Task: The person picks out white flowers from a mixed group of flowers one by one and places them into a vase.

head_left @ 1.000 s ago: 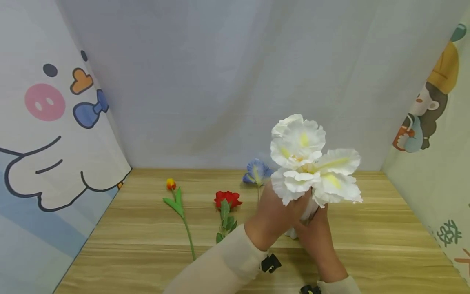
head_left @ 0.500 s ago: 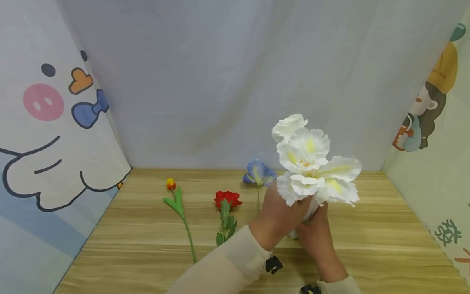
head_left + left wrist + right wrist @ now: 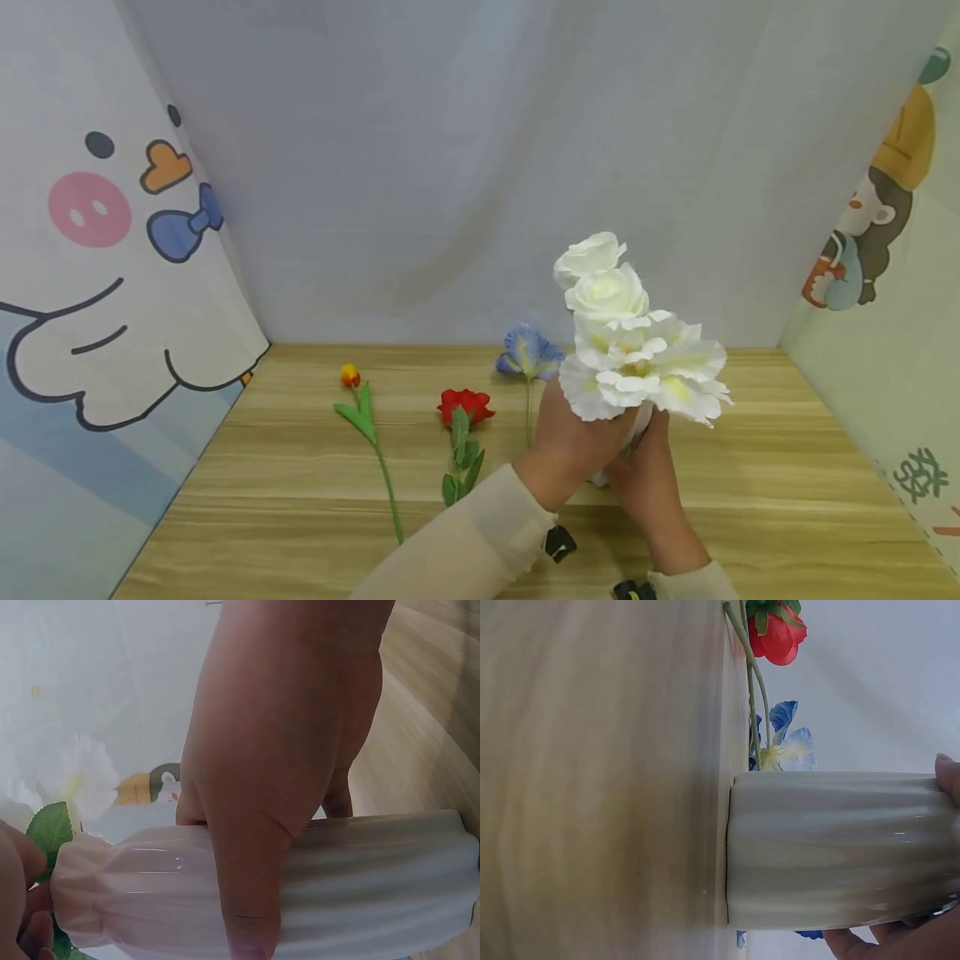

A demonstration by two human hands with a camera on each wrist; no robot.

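Observation:
A white fluted vase (image 3: 375,885) stands upright, its base on the table in the right wrist view (image 3: 825,851). My right hand (image 3: 651,487) grips its body from the side, thumb across the front in the left wrist view. My left hand (image 3: 573,437) is at the mouth, fingers curled about the stems just under the blooms; its exact hold is mostly hidden. Above it show white roses (image 3: 606,292) and frilly white irises (image 3: 637,375) with yellow marks. A green leaf (image 3: 51,831) pokes out beside the mouth.
Left of the vase on the wooden table (image 3: 285,500) lie a red-and-yellow tulip (image 3: 349,376), a red flower (image 3: 463,406) with leaves and a blue iris (image 3: 528,352). A grey curtain (image 3: 375,167) closes the back; printed cloths hang at both sides.
The white irises have turned and sunk slightly, bringing a second white rose into sight behind them. My left hand has shifted a little to the right; my right hand keeps its grip on the vase.

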